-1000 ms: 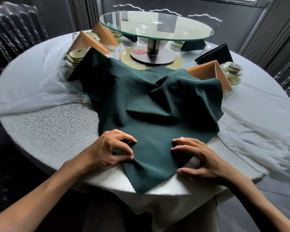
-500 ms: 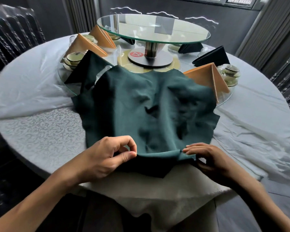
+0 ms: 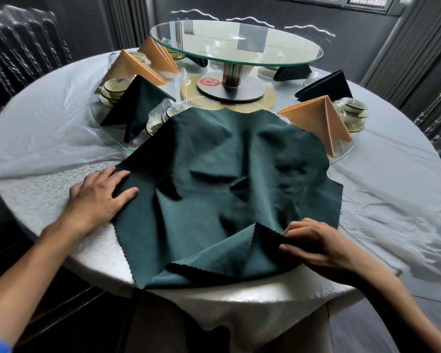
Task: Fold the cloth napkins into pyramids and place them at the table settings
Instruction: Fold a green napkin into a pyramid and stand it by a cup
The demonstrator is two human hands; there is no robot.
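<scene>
Now I see the dark green napkin (image 3: 222, 184) spread mostly flat and rumpled on the near part of the round tabletop (image 3: 36, 189), its far edge reaching the rim of the lower glass turntable (image 3: 341, 159). My left hand (image 3: 99, 197) lies flat, fingers straight and spread, pressing the napkin's left corner down, thumb on the cloth. My right hand (image 3: 321, 248) has fingers and thumb curled, pinching a near-right corner that is folded back over the napkin, showing a darker triangular flap with a zigzag cut edge. Napkin's near edge hangs just at the tabletop's near rim over the white patterned tablecloth (image 3: 28, 202).

On the lower turntable: folded dark green pyramid napkin (image 3: 135, 108) at left, just beside stacked wrapped bowls (image 3: 161, 118). Two orange pyramid napkins (image 3: 135, 67) at far left, next to more bowl sets (image 3: 112, 90). One orange pyramid napkin (image 3: 321, 121) at right, touching the spread napkin's far-right corner area, with a wrapped bowl set (image 3: 351, 113) behind it. Two dark folded napkins (image 3: 326, 85) farther right. Raised glass lazy Susan (image 3: 237, 44) stands in the centre on a metal post, red number tag (image 3: 209, 82) at its base. Clear plastic sheet covers the tabletop's outer parts. Transparent chairs (image 3: 438, 118) stand around.
</scene>
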